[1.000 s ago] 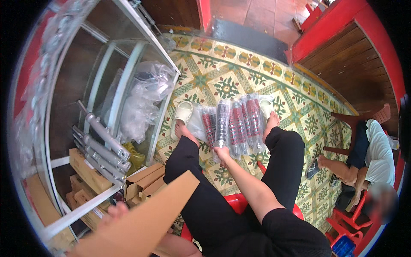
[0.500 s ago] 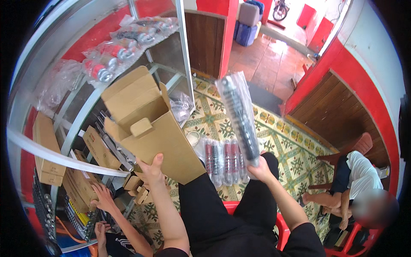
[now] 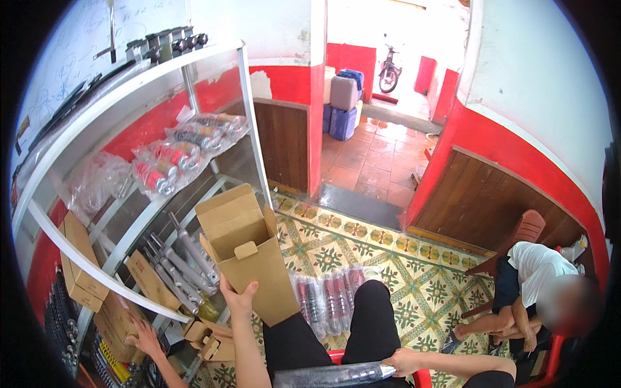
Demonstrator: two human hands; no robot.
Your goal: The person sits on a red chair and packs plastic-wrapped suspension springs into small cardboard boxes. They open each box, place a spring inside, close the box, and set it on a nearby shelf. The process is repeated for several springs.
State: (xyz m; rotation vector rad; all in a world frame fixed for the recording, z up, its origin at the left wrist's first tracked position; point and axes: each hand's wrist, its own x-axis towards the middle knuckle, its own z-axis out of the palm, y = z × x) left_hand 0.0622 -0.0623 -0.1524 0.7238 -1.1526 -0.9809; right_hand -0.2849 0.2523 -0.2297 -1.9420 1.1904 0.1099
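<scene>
My left hand grips a tall brown cardboard box by its lower left side. The box stands tilted over my left thigh, its top flaps open; its bottom inside is hidden. Low over my lap, my right hand is closed around the end of a shock absorber in clear plastic, which lies nearly level, pointing left. On the floor beyond my knees are several plastic-wrapped shock absorbers with red and black springs.
At left, a metal shelf rack carries bagged shock absorbers, grey fork tubes and cardboard boxes. Another person's hand rests on a lower box. A seated person bends forward at right. A doorway opens ahead.
My right hand has come down toward my lap, and the shock absorber has swung from upright to nearly level. The view has tilted up; my left hand still holds the box.
</scene>
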